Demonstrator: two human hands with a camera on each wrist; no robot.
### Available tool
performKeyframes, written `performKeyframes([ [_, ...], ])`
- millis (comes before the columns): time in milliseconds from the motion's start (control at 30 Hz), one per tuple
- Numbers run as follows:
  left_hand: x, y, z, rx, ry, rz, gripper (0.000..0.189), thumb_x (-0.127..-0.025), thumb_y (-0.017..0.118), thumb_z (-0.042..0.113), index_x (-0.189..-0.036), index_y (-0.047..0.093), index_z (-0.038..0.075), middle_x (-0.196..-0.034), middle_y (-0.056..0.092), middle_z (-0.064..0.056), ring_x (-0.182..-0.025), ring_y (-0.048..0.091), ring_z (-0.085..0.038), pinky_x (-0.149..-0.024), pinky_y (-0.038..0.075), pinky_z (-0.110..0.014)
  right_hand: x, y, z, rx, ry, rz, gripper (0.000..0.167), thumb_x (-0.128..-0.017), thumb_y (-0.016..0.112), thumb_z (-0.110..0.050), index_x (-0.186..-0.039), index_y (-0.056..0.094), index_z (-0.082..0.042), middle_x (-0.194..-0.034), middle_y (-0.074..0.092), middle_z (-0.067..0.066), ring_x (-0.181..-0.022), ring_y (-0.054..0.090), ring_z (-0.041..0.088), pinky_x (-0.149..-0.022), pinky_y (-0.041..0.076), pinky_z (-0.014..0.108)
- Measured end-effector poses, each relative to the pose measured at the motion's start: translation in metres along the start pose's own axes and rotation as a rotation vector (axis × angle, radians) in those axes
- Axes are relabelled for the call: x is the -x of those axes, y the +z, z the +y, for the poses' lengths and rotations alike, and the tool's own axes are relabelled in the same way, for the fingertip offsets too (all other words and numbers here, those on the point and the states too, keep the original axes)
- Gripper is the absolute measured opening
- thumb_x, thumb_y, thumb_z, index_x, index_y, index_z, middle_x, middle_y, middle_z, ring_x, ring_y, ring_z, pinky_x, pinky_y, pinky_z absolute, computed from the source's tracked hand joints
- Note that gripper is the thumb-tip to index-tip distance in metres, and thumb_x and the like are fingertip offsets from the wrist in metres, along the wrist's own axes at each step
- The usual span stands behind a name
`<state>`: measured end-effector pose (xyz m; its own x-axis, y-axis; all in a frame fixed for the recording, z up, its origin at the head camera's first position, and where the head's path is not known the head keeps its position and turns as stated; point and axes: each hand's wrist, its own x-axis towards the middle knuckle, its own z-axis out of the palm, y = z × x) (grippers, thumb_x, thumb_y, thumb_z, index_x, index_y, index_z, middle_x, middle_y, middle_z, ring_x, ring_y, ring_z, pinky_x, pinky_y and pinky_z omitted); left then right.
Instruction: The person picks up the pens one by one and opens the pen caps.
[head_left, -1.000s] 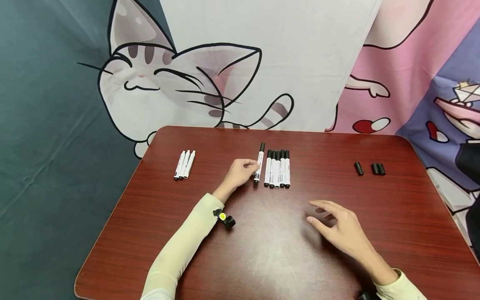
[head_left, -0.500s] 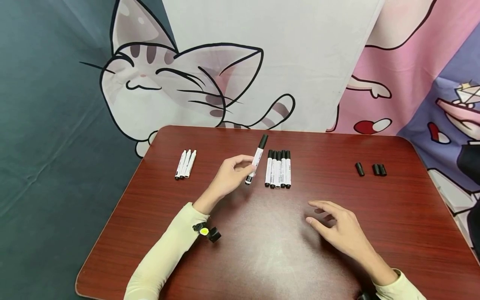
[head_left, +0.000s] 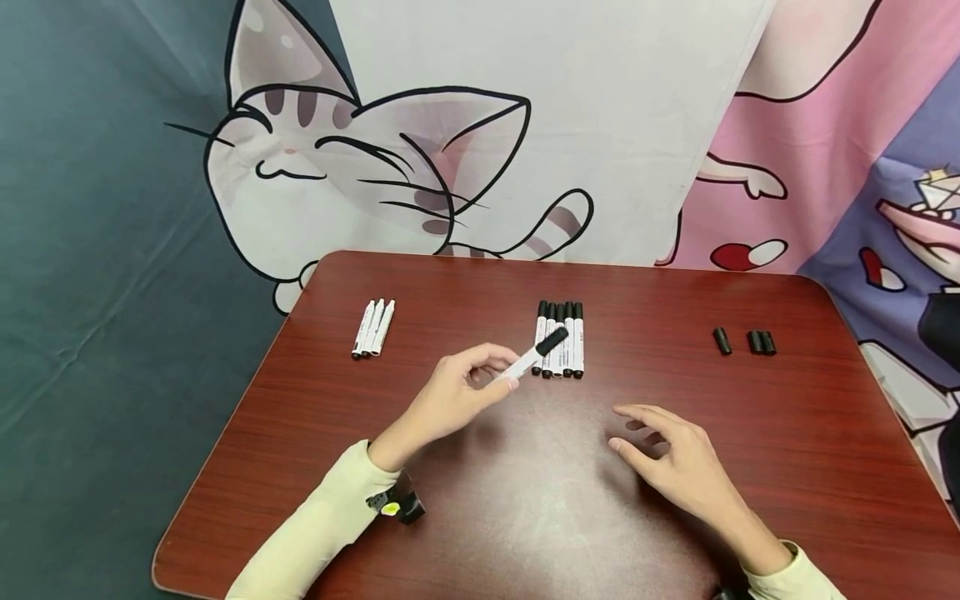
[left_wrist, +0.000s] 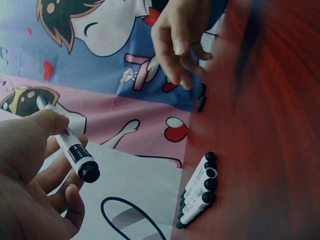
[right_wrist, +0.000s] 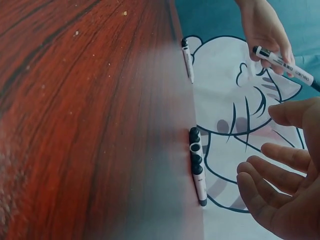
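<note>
My left hand (head_left: pixel 457 390) pinches a white marker (head_left: pixel 525 363) between thumb and fingers, raised over the table. Its black cap points up and right, toward my other side; the black tail end shows in the left wrist view, past the fingers. A row of several capped white markers (head_left: pixel 576 342) lies just beyond, partly overlapped by the held marker in the head view. Low over the table at the right, my right hand (head_left: pixel 675 458) has its fingers apart and loosely bent, with nothing in them. In the right wrist view those fingers (right_wrist: pixel 272 175) are spread.
Three uncapped white markers (head_left: pixel 372 328) lie side by side at the left of the brown table (head_left: pixel 262 467). At the right are three black caps, one loose cap (head_left: pixel 722 341) and a touching pair (head_left: pixel 761 342). A cartoon-printed cloth (head_left: pixel 637 108) hangs behind the far edge.
My left hand has lifted the marker from the left end of the row, drawn it nearer and tilted its cap to the right. My right hand has stayed almost still.
</note>
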<state>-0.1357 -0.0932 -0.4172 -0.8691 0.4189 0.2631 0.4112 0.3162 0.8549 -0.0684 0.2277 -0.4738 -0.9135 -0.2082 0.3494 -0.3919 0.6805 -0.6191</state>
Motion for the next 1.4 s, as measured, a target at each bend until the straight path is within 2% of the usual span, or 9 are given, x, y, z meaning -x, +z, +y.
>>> performKeyframes([
  [133,0.015,0.003,-0.004,-0.069,0.034,-0.026,0.022,-0.090,0.078,0.013,-0.111,0.074,0.018,-0.090,0.071,0.010,-0.083,0.065,-0.006,-0.072,0.053,-0.030,0.001,0.001,-0.002,-0.002,0.003,-0.006,0.040,-0.081,0.087,-0.017,-0.119,0.074,-0.019,-0.113,0.074,-0.006,-0.087,0.070,0.012,-0.071,0.052,0.014],
  [333,0.033,0.005,-0.015,-0.131,0.052,-0.053,0.021,-0.088,0.081,0.017,-0.109,0.076,0.023,-0.086,0.067,0.014,-0.079,0.059,-0.005,-0.068,0.050,-0.025,0.002,0.004,-0.003,-0.019,-0.005,-0.014,0.040,-0.081,0.087,-0.017,-0.119,0.074,-0.020,-0.112,0.073,-0.007,-0.086,0.071,0.012,-0.072,0.053,0.015],
  [500,0.041,0.009,-0.027,-0.147,0.103,-0.074,0.020,-0.088,0.082,0.019,-0.108,0.077,0.024,-0.086,0.067,0.015,-0.078,0.057,-0.005,-0.068,0.048,-0.025,0.002,0.009,-0.006,-0.045,-0.031,-0.037,0.040,-0.082,0.086,-0.017,-0.120,0.074,-0.020,-0.110,0.074,-0.004,-0.083,0.070,0.013,-0.070,0.055,0.021],
  [700,0.045,0.015,-0.034,-0.166,0.126,-0.104,0.020,-0.087,0.083,0.021,-0.106,0.078,0.023,-0.088,0.069,0.015,-0.079,0.056,-0.003,-0.069,0.047,-0.024,-0.001,0.010,-0.011,-0.058,-0.076,-0.062,0.041,-0.083,0.086,-0.020,-0.121,0.073,-0.019,-0.109,0.075,-0.002,-0.084,0.071,0.013,-0.071,0.055,0.021],
  [933,0.042,0.018,-0.031,-0.191,0.153,-0.124,0.020,-0.088,0.082,0.023,-0.107,0.079,0.023,-0.087,0.069,0.016,-0.077,0.054,-0.003,-0.067,0.044,-0.021,-0.012,0.003,-0.022,-0.054,-0.189,-0.074,0.052,-0.079,0.090,-0.020,-0.127,0.071,-0.023,-0.114,0.073,-0.007,-0.083,0.068,0.006,-0.072,0.054,0.021],
  [1133,0.040,0.018,-0.029,-0.205,0.154,-0.140,0.020,-0.088,0.082,0.024,-0.108,0.079,0.023,-0.091,0.071,0.015,-0.079,0.055,-0.002,-0.068,0.044,-0.021,-0.022,-0.003,-0.030,-0.065,-0.316,-0.093,0.059,-0.075,0.092,-0.027,-0.130,0.070,-0.022,-0.115,0.072,-0.009,-0.090,0.066,0.004,-0.078,0.052,0.017],
  [1267,0.040,0.019,-0.030,-0.205,0.163,-0.148,0.019,-0.089,0.081,0.024,-0.108,0.079,0.022,-0.092,0.071,0.015,-0.080,0.055,-0.002,-0.068,0.044,-0.021,-0.030,-0.001,-0.034,-0.086,-0.480,-0.054,0.051,-0.081,0.087,-0.036,-0.126,0.072,-0.017,-0.112,0.074,-0.007,-0.090,0.069,0.009,-0.080,0.053,0.020],
  [1400,0.040,0.020,-0.029,-0.193,0.177,-0.151,0.019,-0.089,0.081,0.023,-0.108,0.079,0.022,-0.093,0.072,0.014,-0.081,0.056,-0.002,-0.069,0.045,-0.021,-0.037,0.003,-0.039,-0.103,-0.589,-0.041,0.037,-0.091,0.077,-0.038,-0.119,0.075,-0.014,-0.104,0.075,-0.006,-0.084,0.067,0.007,-0.074,0.051,0.020],
])
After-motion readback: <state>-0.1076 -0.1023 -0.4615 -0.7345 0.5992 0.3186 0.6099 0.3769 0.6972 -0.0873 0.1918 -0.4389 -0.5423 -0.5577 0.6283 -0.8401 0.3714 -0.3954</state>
